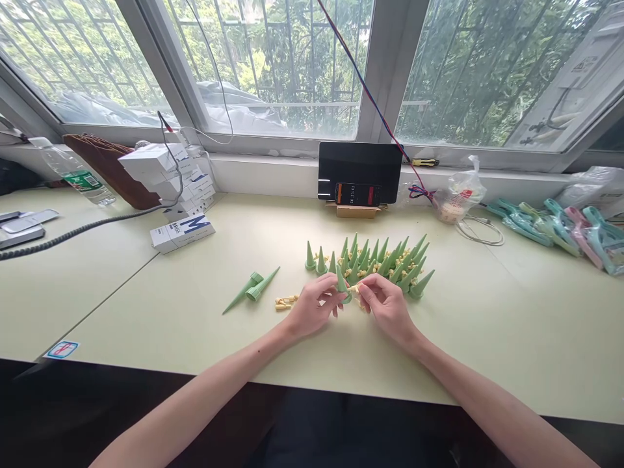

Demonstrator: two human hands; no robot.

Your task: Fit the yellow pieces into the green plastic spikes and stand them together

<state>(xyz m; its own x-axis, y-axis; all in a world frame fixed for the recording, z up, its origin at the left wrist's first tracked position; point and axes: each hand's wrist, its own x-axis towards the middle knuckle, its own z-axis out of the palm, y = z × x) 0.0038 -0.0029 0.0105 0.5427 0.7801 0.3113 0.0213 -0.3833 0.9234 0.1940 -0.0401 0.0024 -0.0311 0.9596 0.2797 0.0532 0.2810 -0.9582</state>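
Note:
My left hand (316, 304) holds a green cone (341, 281) upright by its base, near the middle of the table. From the right, my right hand (385, 302) pinches a small yellow piece (354, 289) against the side of that cone. Behind both hands stand several green cones (418, 286) in a dense group, with small yellow parts among them. Two more green cones (263, 283) lie on their sides to the left. Between those and my left hand are a few loose yellow pieces (283, 303).
A phone (358, 194) leans on a black tablet (361, 162) at the back. White boxes (182, 233) and a bottle (82, 179) are at the left. At the right are a bagged cup (457, 198), a coiled cable (480, 232) and pastel plastic clips (560, 227).

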